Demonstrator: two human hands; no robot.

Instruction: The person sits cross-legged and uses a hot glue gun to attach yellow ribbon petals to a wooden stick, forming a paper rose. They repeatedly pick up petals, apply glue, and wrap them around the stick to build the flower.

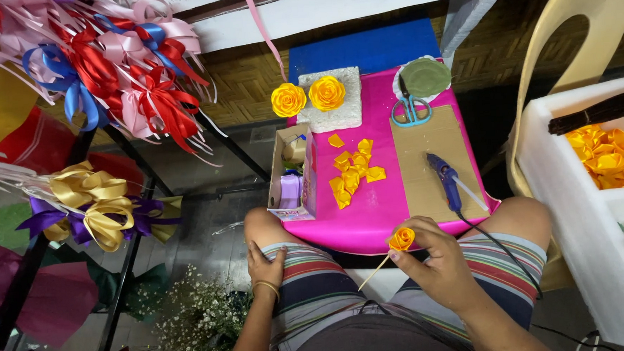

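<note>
My right hand [437, 261] pinches a small yellow-orange ribbon rose [401, 239] on a thin wooden stick, held just above my right thigh at the near edge of the pink work surface [378, 207]. My left hand [265, 265] rests flat on my left thigh and holds nothing. A pile of folded yellow ribbon petals [353, 171] lies in the middle of the pink surface. A blue glue gun [446, 181] lies on a brown cardboard sheet [425, 155], just beyond my right hand. Two finished yellow roses [308, 96] stand in a white foam block [333, 103] at the far edge.
Teal-handled scissors [411, 110] lie beside a round green foam disc [426, 77]. A small open box [292, 175] sits at the surface's left edge. A white foam bin [584, 204] with yellow ribbon pieces stands right. Ribbon bows [107, 72] hang on a rack left; small white flowers [191, 317] below.
</note>
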